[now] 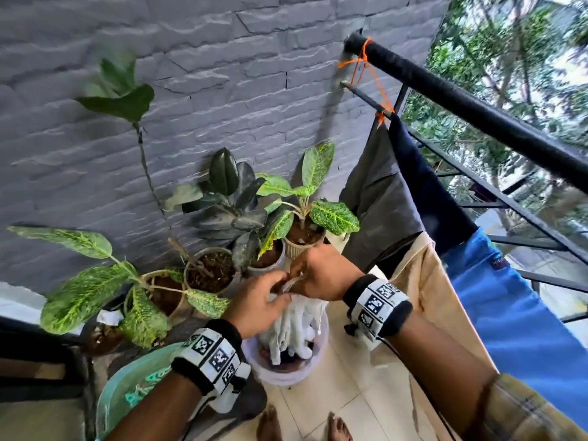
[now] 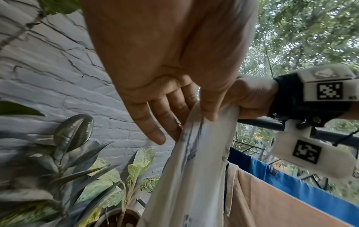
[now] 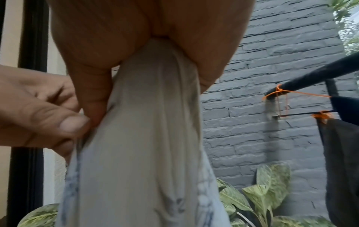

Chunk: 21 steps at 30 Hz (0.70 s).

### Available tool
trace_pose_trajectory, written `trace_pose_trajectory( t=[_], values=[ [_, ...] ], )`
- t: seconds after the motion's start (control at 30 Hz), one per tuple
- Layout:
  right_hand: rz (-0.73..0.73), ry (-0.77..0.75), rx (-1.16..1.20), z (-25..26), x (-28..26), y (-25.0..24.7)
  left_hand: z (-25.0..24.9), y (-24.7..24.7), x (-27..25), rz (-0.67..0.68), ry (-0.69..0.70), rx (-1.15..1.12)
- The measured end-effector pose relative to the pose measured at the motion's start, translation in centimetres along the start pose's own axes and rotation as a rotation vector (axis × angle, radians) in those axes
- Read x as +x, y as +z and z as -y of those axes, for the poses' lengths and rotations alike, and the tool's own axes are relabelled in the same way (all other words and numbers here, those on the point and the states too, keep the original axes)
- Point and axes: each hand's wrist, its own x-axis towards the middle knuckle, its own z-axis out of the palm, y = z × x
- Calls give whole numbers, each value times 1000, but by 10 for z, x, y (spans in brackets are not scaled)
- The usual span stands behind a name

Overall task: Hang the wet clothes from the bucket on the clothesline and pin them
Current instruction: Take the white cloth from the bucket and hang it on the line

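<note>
Two hands meet at the top of a white cloth (image 1: pixel 294 326) that hangs bunched down into the bucket (image 1: pixel 288 372) on the tiled floor (image 1: pixel 343 396). From the head view, the left hand (image 1: pixel 259 305) and right hand (image 1: pixel 323 275) sit side by side, knuckles up, wrists banded. Only the left wrist view shows the left thumb pressing the cloth's edge against the fingers (image 2: pixel 155 122), a pinching grip; faint blue print runs down the fabric. Only the right wrist view shows the right hand's grip closed around the gathered top of the cloth, which fans out below it. Just right of the hands hang a tan garment (image 1: pixel 436 300) and a blue garment (image 1: pixel 515 316); a grey garment (image 1: pixel 378 202) hangs farther along the line. Potted plants (image 1: pixel 219 224) crowd the left side. The black railing (image 1: pixel 471 113) and grey brick wall (image 1: pixel 222 74) bound the far end.
</note>
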Motion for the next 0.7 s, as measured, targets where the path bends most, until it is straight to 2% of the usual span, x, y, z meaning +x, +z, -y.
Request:
trace_pose_trajectory(
  t=[0.1, 0.23, 0.37, 0.53, 0.7],
  values=[
    [-16, 40, 89, -6, -7, -1, -6, -2, 0, -27, 51, 147],
    [-33, 118, 258, -18, -20, 7, -12, -8, 1, -112, 116, 160],
    [-52, 195, 240, -30, -36, 28, -26, -13, 1, -97, 210, 200],
    [8, 442, 213, -59, -53, 79, -37, -25, -4, -127, 205, 77],
    [-2, 478, 349, -50, -51, 90, -43, -39, -11, -200, 174, -37]
  ],
)
